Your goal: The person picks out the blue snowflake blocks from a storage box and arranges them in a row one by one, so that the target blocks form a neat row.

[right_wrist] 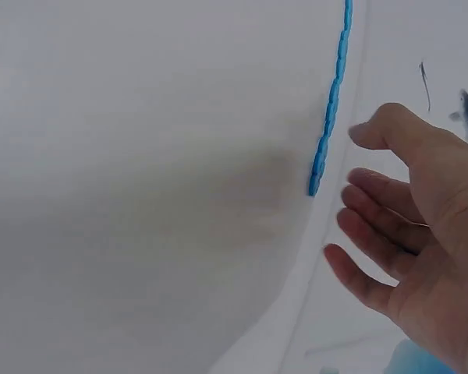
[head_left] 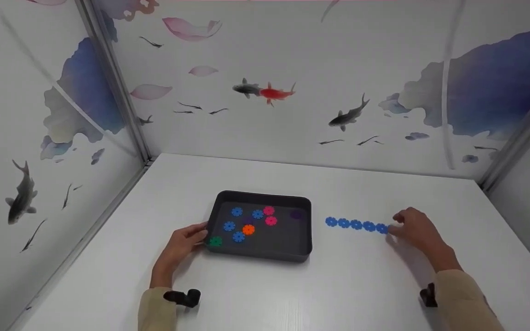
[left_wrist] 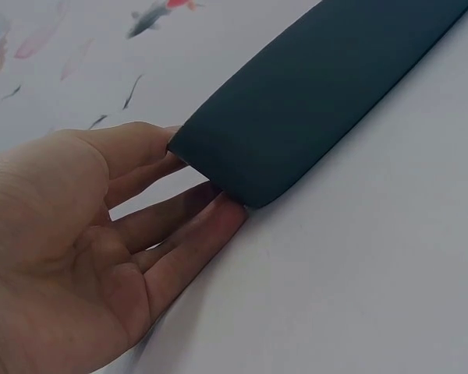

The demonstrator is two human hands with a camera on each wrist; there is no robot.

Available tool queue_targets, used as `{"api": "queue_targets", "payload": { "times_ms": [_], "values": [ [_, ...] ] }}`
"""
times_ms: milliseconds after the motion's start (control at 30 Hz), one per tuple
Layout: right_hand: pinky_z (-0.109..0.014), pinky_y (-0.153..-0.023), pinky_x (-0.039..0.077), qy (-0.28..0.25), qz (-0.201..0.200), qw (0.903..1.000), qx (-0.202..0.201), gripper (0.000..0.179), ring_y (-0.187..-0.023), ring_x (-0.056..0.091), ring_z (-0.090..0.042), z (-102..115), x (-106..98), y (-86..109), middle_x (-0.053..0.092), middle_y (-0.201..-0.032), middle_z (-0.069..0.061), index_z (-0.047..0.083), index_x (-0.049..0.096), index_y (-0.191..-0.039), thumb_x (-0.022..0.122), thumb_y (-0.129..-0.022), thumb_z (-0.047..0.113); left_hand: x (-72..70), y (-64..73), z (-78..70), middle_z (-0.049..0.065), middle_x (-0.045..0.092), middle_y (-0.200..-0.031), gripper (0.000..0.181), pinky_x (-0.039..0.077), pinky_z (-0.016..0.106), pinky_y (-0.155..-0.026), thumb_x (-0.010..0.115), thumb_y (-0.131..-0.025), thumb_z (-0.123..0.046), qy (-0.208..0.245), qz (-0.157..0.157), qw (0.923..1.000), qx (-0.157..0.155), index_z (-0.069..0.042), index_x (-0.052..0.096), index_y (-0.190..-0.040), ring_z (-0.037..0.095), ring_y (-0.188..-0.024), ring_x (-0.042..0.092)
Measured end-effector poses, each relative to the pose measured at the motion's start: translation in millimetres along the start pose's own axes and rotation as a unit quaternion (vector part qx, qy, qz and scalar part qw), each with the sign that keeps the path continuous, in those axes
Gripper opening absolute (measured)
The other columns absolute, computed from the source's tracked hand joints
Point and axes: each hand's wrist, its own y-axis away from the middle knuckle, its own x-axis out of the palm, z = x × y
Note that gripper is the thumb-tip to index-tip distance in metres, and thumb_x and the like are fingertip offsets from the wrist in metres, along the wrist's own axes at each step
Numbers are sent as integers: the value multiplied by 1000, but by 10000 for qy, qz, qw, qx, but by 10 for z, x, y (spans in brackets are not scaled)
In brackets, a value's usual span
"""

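Observation:
A row of several blue snowflake-shaped plastic discs [head_left: 356, 224], joined edge to edge, lies on the table right of the tray. My right hand [head_left: 414, 230] is at the row's right end, fingers loosely bent; in the right wrist view a gap separates the fingertips from the blue strip [right_wrist: 327, 125]. My left hand [head_left: 180, 248] grips the left side of a dark grey tray [head_left: 288, 255], thumb at the rim and fingers at the lower edge, as the left wrist view shows. Inside the tray lie loose discs: several blue, two pink, an orange disc [head_left: 248, 230], a green disc [head_left: 216, 241] and dark purple ones.
The white table [head_left: 265, 294] meets printed wall panels [head_left: 302, 55] at the back and sides, with metal posts at the corners. Black camera mounts [head_left: 183, 298] sit on both wrists over beige sleeves.

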Motion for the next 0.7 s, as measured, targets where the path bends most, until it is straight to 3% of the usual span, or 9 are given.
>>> {"api": "queue_targets", "payload": {
  "times_ms": [200, 367, 500, 700],
  "values": [
    [-59, -96, 53, -390, -1255, 9890, -676, 38, -111, 60, -45, 404, 29, -22, 63, -116, -27, -6, 66, -122, 67, -93, 20, 4, -1, -25, 18, 52, -149, 44, 52, 43, -106, 60, -101, -20, 37, 23, 10000, 52, -5, 56, -142, 30, -133, 55],
    [-55, -95, 56, -1072, -1675, 9737, -1108, 29, -109, 62, -38, 847, 158, -46, 64, -113, -21, -1, 67, -118, 67, -94, 14, 0, 12, -9, 18, 53, -148, 43, 52, 43, -107, 59, -102, -19, 1, -47, 10000, -17, -6, 56, -142, 29, -130, 57],
    [-52, -95, 55, -1511, -1508, 9674, -1360, 28, -110, 62, -35, 1244, 235, -33, 64, -113, -17, 1, 67, -120, 68, -94, 12, -5, -10, 6, 19, 54, -148, 42, 53, 42, -106, 59, -102, -18, -25, -76, 10000, -1, -5, 56, -142, 29, -129, 58],
    [-49, -99, 53, -1975, -755, 9681, -1346, 38, -115, 60, -32, 1683, 326, -66, 64, -123, -15, 6, 62, -131, 67, -96, 19, 4, -12, 13, 18, 54, -148, 43, 53, 42, -105, 59, -102, -18, -10, -52, 10000, 14, -4, 56, -142, 30, -131, 57]
  ]
}}
